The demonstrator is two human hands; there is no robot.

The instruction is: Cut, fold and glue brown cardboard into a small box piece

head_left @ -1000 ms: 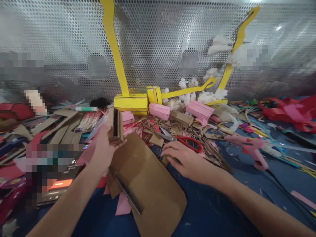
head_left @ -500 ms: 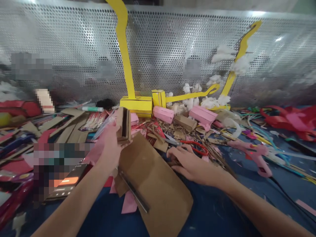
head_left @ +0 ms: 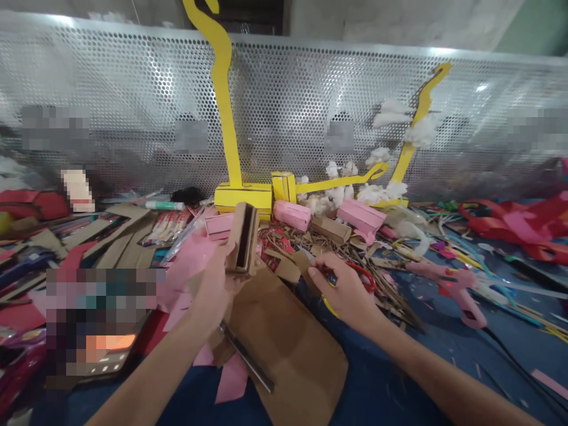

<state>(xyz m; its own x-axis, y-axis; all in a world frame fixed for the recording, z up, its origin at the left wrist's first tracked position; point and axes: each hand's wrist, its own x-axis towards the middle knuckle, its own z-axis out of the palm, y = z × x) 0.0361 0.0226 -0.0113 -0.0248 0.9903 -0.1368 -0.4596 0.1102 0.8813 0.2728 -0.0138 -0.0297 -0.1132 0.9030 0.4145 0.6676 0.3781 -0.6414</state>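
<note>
A small brown cardboard box (head_left: 242, 239) with a dark slot is held by my left hand (head_left: 219, 281), whose fingers wrap round its side. To the right, my right hand (head_left: 339, 287) pinches a small brown cardboard piece (head_left: 306, 269) beside the red-handled scissors (head_left: 366, 277). Below and between the hands lies a large brown cardboard sheet (head_left: 293, 340). A dark metal strip (head_left: 248, 358) rests across the sheet's left edge.
Yellow boxes (head_left: 244, 198) with tall wavy strips and pink boxes (head_left: 361, 218) stand behind the hands. A pink glue gun (head_left: 457, 290) with a black cord lies right. Cardboard strips (head_left: 128, 239) and a phone (head_left: 106, 361) lie left. A perforated metal panel (head_left: 284, 106) spans the back.
The box in my left hand has moved slightly right and down. My right hand has closed on a small cardboard piece and lifted it a little. The view has tilted slightly upward.
</note>
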